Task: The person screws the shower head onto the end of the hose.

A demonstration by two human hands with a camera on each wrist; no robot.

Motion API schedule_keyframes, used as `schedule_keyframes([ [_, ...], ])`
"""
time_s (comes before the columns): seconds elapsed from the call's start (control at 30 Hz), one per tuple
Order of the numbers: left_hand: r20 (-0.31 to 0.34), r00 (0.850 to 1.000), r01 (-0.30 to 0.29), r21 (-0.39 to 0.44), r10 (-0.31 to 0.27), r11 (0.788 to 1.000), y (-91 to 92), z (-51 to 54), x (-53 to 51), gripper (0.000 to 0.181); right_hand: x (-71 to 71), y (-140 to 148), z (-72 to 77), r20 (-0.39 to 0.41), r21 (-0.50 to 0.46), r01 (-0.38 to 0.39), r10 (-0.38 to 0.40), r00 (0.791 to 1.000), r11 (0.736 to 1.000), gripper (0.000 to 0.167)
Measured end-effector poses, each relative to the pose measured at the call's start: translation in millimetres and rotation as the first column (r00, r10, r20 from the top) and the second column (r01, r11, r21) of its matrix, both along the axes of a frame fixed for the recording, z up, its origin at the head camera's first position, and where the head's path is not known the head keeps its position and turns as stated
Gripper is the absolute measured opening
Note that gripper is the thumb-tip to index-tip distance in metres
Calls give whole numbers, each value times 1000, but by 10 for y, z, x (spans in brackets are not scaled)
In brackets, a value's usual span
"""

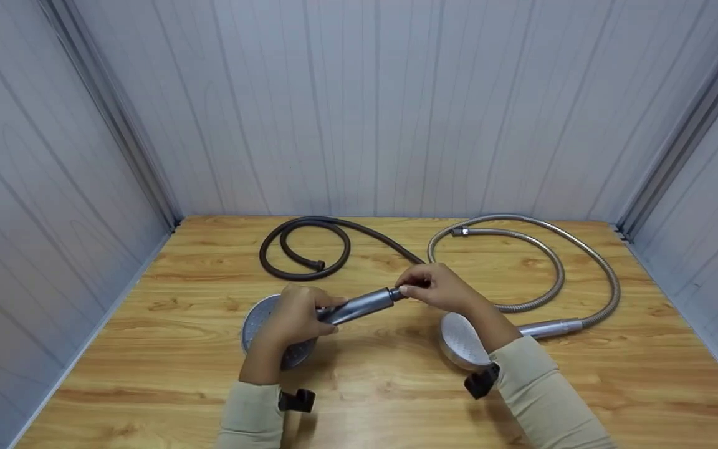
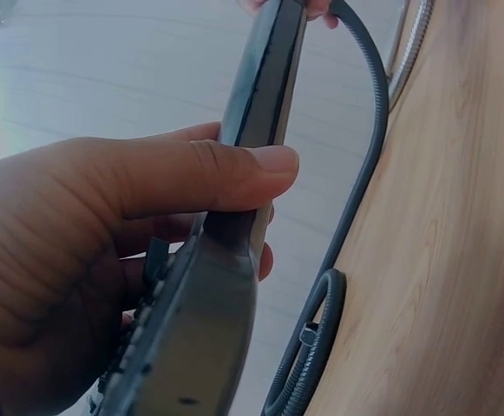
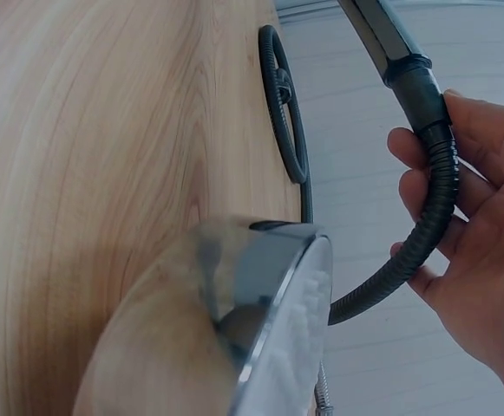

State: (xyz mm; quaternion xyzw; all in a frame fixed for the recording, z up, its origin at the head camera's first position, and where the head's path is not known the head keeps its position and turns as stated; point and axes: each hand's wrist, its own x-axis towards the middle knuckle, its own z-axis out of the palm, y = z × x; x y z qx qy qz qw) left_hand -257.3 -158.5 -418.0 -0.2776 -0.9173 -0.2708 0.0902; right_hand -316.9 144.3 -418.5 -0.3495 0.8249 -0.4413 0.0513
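My left hand grips a dark grey handheld shower head by its handle, close to the round spray face, with the thumb across the handle in the left wrist view. At the handle's far end, my right hand pinches the end fitting of a dark shower hose. That fitting meets the handle end; how far it is threaded on cannot be told. From there the hose curves past the right fingers and runs back to a coil on the table.
Beneath my right forearm lies a second, chrome shower head, joined to a silver hose looping over the table's right side. The wooden table is bordered by pale panel walls at the back and sides.
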Motion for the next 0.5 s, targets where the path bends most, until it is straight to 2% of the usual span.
schedule_keyframes([
  [0.23, 19, 1000, 0, 3, 0, 1000, -16, 5, 6, 46, 17, 3, 22, -18, -20, 11, -12, 1000, 1000, 26],
  [0.5, 29, 1000, 7, 19, -8, 1000, -21, 2, -3, 46, 16, -21, 7, -17, -41, 15, -16, 1000, 999, 22],
])
